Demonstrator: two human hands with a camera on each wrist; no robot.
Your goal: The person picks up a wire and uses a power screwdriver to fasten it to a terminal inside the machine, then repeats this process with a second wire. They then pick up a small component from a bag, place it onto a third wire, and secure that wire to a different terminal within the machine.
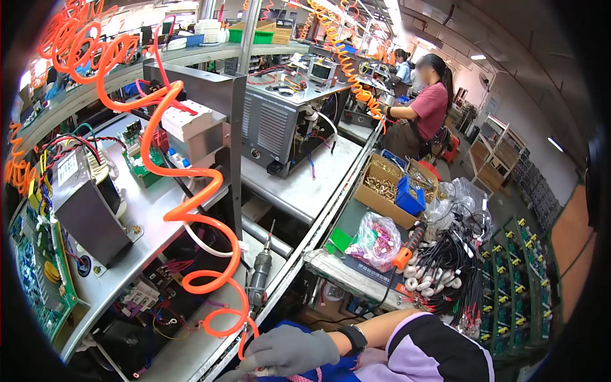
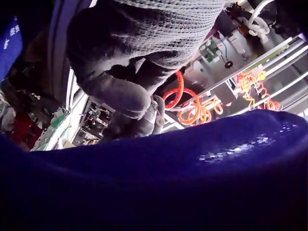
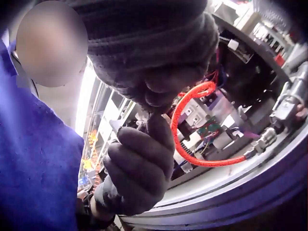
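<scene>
Both my hands wear grey knit gloves and meet at the bottom edge of the head view, over a blue garment (image 1: 331, 369). My right hand (image 1: 289, 350) curls downward, its wrist in a black band. Only a sliver of my left hand (image 1: 232, 377) shows beside it. In the left wrist view the left hand (image 2: 125, 91) has its fingers curled, pinching a small white part (image 2: 156, 113). The right wrist view has the right hand (image 3: 149, 57) on top, fingertips meeting the left hand (image 3: 139, 163) at the same white part (image 3: 115, 126).
An orange coiled air hose (image 1: 191, 216) hangs to a pneumatic screwdriver (image 1: 259, 280) above my hands. On the bench stand an open chassis with a transformer (image 1: 89, 204) and a grey machine case (image 1: 280, 121). A screw box (image 1: 382, 184), blue bin (image 1: 410, 196), bagged parts (image 1: 375, 239) and cable bundles (image 1: 445, 267) lie right. Another worker (image 1: 426, 105) stands beyond.
</scene>
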